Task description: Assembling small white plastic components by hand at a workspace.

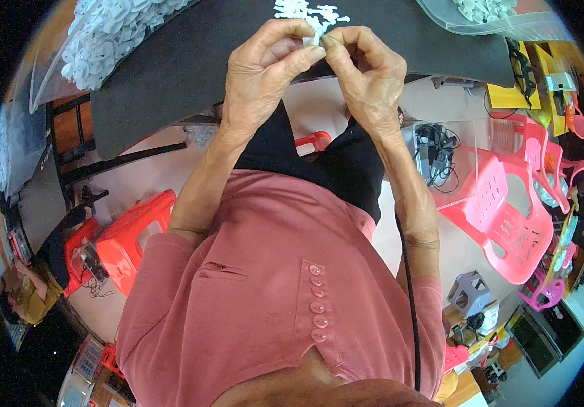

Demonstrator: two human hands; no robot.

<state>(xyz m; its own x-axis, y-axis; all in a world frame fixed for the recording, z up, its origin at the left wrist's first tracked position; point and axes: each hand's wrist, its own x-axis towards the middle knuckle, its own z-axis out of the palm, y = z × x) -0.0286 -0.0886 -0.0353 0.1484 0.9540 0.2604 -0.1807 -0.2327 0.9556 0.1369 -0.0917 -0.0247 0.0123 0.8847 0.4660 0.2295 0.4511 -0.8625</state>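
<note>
dark table (pixel 170 88) | white pieces (pixel 294 8) | left clear tray (pixel 49 73) | right clear tray (pixel 485 28)

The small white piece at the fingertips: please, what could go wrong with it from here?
The white piece could slip, since the left hand grips it only with the fingertips. If dropped, it might get mixed with the loose white parts just beyond. It might also bounce past the near edge of the dark table to the floor.

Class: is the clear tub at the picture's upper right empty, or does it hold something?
Not empty: white pieces show inside the clear tub. How full, I cannot tell.
</note>
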